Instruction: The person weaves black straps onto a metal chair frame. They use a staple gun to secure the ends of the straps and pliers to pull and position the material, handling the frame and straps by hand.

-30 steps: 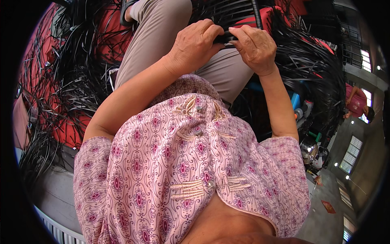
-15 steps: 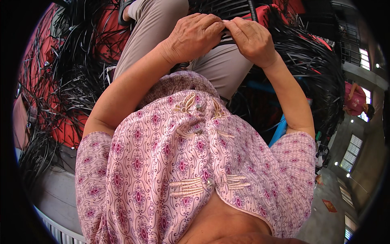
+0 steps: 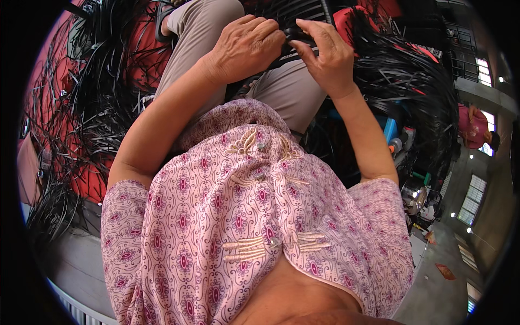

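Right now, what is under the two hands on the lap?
Under the left hand and right hand lies a piece woven of black strips, resting on the beige trousers. The fingers pinch one strip; the part beneath the palms is covered.

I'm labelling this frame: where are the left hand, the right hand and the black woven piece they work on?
left hand (image 3: 246, 46), head view, back of the hand
right hand (image 3: 327, 57), head view, back of the hand
black woven piece (image 3: 295, 11), head view, ribbed top part
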Tool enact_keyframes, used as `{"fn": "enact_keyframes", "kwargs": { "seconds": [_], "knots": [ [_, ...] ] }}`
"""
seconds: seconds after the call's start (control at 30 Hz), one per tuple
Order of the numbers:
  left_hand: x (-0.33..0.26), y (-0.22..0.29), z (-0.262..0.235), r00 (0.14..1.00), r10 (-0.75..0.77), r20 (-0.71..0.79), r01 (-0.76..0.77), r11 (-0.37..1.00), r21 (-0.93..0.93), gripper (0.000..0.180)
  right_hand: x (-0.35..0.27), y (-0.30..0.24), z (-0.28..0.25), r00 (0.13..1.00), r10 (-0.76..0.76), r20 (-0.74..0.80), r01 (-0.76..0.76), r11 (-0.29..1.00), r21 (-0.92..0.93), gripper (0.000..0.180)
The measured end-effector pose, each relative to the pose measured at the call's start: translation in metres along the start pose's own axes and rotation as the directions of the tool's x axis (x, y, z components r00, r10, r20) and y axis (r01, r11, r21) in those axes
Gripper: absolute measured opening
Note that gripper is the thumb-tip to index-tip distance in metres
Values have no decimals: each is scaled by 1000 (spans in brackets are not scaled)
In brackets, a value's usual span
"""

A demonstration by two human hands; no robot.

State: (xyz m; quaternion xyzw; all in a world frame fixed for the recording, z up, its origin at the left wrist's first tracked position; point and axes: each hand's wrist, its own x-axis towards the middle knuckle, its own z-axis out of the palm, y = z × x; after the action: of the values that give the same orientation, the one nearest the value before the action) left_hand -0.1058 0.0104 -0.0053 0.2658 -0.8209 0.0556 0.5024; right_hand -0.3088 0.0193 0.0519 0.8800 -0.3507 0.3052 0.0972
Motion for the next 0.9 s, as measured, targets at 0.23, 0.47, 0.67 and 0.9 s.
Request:
{"fn": "enact_keyframes", "kwargs": {
  "seconds": [0.23, 0.47, 0.67, 0.9],
  "knots": [
    [0, -5, -2, 998, -1, 58, 1, 1000, 12, 16, -5, -6, 8, 999, 5, -52, -9, 996, -85, 23],
    [2, -8, -9, 996, 20, 87, -21, 1000, 16, 17, 4, 4, 3, 981, -185, 50, 190, 973, -129, 26],
    [-6, 9, -18, 943, -316, 102, 325, 942, -87, 15, 13, 5, 10, 967, -246, 65, 252, 962, -106, 21],
    [-38, 23, -10, 555, -786, 271, 830, 504, -238, 22, 16, -3, 13, 987, -157, 41, 158, 987, -7, 22]
  ]
}}
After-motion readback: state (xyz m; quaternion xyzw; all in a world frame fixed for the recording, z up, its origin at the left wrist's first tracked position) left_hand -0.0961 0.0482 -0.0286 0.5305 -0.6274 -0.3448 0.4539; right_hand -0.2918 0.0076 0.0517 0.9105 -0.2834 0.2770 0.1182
